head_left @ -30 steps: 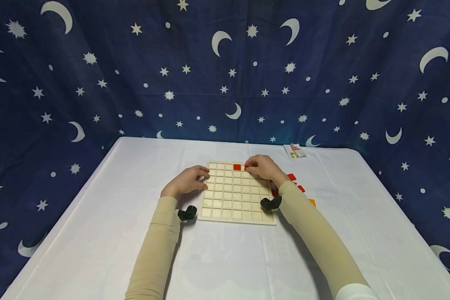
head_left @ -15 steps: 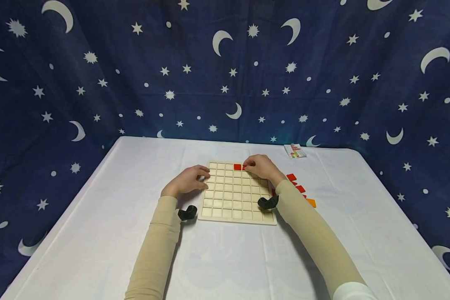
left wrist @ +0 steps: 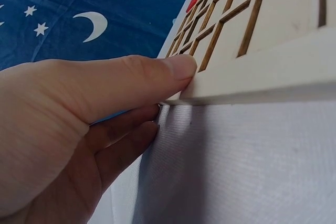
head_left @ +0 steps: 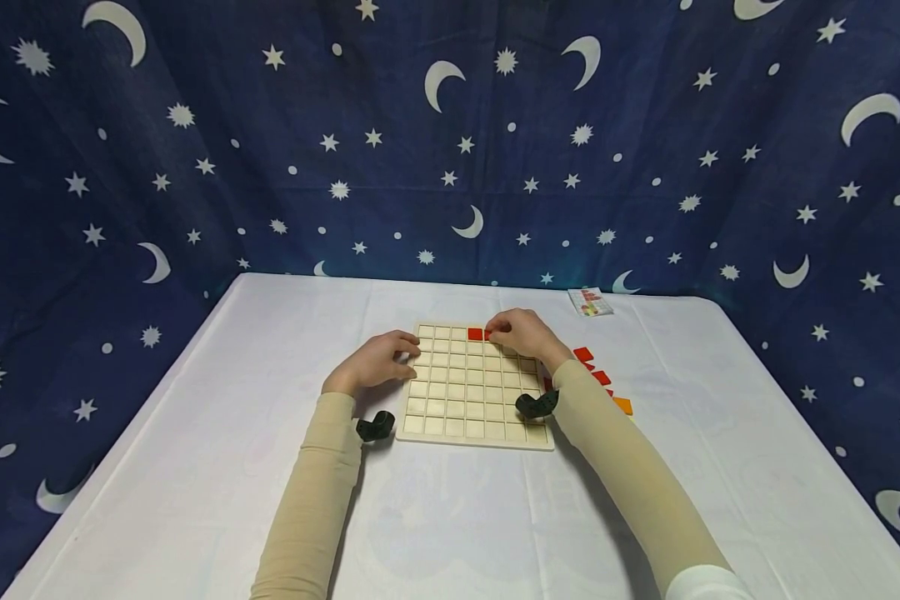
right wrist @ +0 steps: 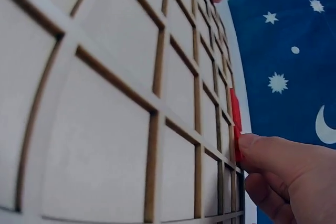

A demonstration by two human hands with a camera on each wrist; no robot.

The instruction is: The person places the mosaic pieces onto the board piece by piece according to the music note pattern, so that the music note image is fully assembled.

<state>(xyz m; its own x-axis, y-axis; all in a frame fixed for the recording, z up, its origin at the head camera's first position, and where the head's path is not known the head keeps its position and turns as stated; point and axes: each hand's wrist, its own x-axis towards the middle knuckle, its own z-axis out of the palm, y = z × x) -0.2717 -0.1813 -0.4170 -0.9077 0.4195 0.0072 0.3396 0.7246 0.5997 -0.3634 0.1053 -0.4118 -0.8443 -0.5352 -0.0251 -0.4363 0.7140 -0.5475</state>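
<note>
A pale wooden grid board (head_left: 453,387) lies on the white-covered table. My left hand (head_left: 373,363) rests against its left edge; in the left wrist view the thumb (left wrist: 139,77) touches the rim, with the other fingers lower beside it. At the far row, my right hand (head_left: 528,335) pinches a red square tile (right wrist: 238,148) between thumb and fingers, at the cell right of another red tile (head_left: 476,334). That second tile sits in the grid. My fingers partly cover the pinched tile, so whether it lies flat in its cell I cannot tell.
Several loose red tiles (head_left: 601,378) and an orange tile (head_left: 623,406) lie right of the board, partly behind my right forearm. A small printed card (head_left: 590,302) is near the table's back edge. A dark blue star-and-moon curtain (head_left: 390,167) hangs behind the white table (head_left: 450,517).
My right hand has shifted slightly left with the red tile, closer to the seated one, and then stayed nearly still. The left hand has not visibly moved.
</note>
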